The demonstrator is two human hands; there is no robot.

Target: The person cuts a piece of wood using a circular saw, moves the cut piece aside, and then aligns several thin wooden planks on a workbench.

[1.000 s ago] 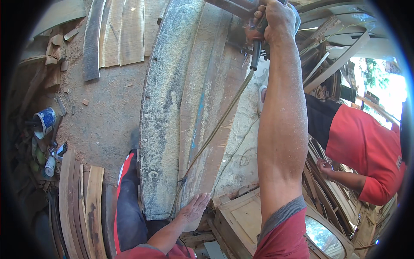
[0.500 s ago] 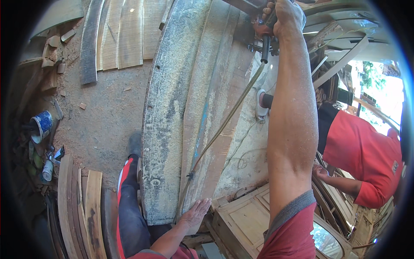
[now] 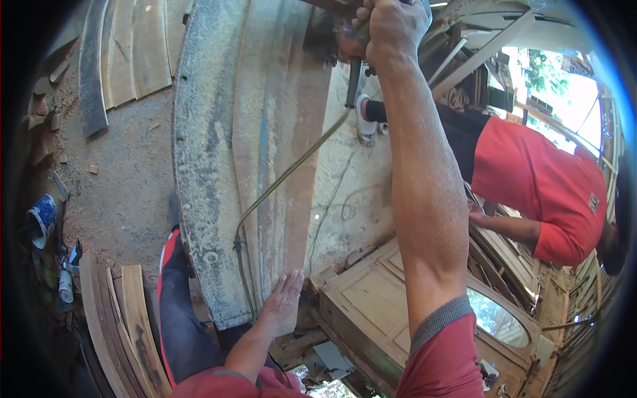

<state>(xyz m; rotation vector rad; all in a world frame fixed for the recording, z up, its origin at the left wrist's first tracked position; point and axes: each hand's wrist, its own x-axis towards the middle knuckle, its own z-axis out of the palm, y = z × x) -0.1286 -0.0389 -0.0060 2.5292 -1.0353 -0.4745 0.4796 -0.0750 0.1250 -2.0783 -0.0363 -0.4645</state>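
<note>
My right hand is wrapped round the handle of a red and dark corded power tool at the top of the view. The tool sits on the far part of a brown wooden board; its blade or cutter is hidden. From the tool, a cord runs back toward me across the board. At the board's near end, my left hand lies flat with its fingers stretched out. Beneath the board is a long, dusty, worn bench plank.
To the right a person in a red shirt bends over stacked wood. A panelled wooden door lies at the near right. Curved boards rest at the far left, more planks at the near left. A blue-and-white bucket stands leftmost.
The view has shifted, so the bench and boards appear further left. My right hand still grips the power tool, and my left hand stays flat at the board's near end.
</note>
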